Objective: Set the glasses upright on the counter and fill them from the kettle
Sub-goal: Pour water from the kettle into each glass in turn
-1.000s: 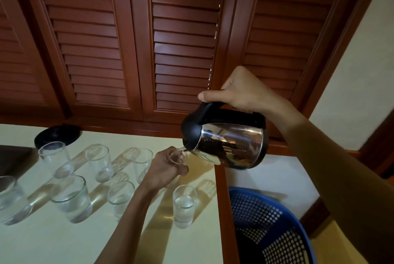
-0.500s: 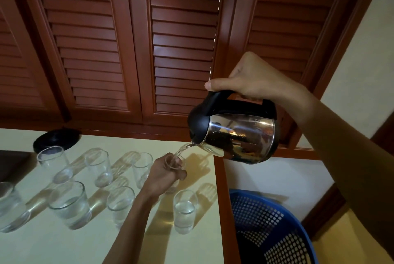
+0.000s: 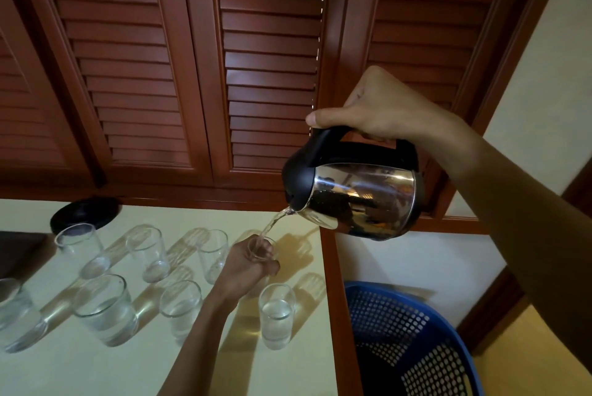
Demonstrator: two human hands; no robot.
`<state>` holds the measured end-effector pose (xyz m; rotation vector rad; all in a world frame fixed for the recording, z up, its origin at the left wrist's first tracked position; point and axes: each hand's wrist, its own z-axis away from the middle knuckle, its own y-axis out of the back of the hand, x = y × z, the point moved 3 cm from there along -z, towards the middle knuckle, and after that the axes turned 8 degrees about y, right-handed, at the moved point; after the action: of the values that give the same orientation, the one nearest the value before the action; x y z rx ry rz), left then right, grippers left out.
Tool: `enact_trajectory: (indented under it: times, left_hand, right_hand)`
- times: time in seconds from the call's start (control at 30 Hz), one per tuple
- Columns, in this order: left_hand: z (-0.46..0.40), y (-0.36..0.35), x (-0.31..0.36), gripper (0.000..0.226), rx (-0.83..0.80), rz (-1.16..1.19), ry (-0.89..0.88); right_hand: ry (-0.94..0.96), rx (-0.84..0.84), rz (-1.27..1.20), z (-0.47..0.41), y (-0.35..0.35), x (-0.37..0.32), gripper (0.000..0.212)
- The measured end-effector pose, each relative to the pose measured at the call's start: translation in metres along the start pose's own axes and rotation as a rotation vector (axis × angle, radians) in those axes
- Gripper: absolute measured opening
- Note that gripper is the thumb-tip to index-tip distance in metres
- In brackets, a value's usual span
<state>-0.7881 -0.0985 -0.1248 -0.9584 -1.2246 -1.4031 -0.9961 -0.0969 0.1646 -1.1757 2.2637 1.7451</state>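
Nearest, at five o'clock, a blue basket [image 3: 413,341] stood beside the counter [image 3: 96,370] edge. At centre, the glass [image 3: 261,246] was gripped by the closed fingers of the left hand [image 3: 246,267]. At two o'clock, the kettle [image 3: 355,194] was held tilted, its handle enclosed by the right hand [image 3: 371,110]. A thin stream should be kept centred on the rim. Open room lay only rightward; other glasses [image 3: 105,309] crowded nine o'clock.
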Motion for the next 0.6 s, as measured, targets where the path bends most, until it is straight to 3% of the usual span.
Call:
enact_trajectory:
  times: [0.17, 0.43, 0.6]
  left_hand:
    - [0.003, 0.001, 0.005, 0.040, -0.010, 0.013, -0.014]
    - [0.005, 0.000, 0.028, 0.030, -0.010, 0.001, -0.072]
    - [0.004, -0.003, 0.040, 0.033, -0.027, 0.018, -0.107]
  right_hand:
    - [0.011, 0.019, -0.022, 0.001, -0.004, 0.005, 0.063]
    - [0.087, 0.039, -0.076, 0.012, -0.018, 0.019, 0.076]
    - [0.107, 0.128, -0.146, 0.021, -0.025, 0.029, 0.076]
